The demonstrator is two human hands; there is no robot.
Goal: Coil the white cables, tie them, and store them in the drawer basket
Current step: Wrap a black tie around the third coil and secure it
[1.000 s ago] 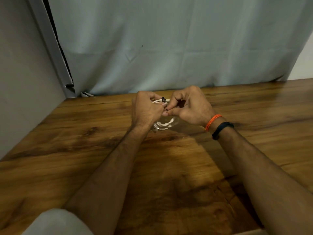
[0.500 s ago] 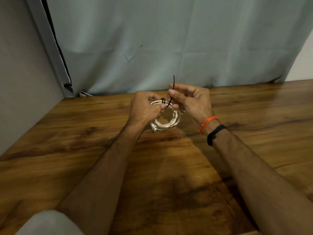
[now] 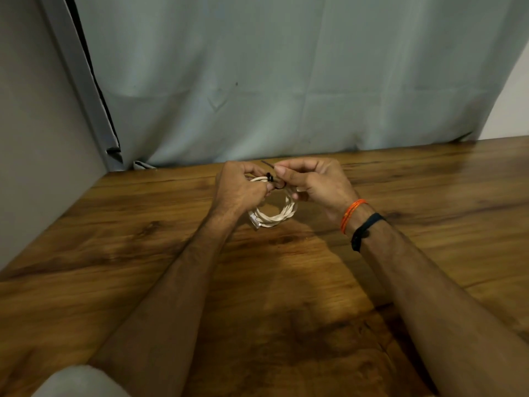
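Reaching forward from the near edge of the wooden table (image 3: 143, 253), both forearms extend over its surface toward the middle. The right wrist carries an orange thread band (image 3: 351, 214) and, just behind it, a black band (image 3: 365, 229). Between the hands, the coiled white cable (image 3: 279, 214) is held just above or on the table; contact cannot be determined. A connector end protrudes at the coil's lower left. The left hand (image 3: 239, 190) grips the coil's upper left portion with curled fingers. The right hand (image 3: 317, 181) pinches the thin black tie (image 3: 276, 181) between thumb and forefinger, its free end pointing up and left. The tie loops around the coil's top. Beyond the hands, a grey curtain (image 3: 286, 81) hangs to the table's far edge.
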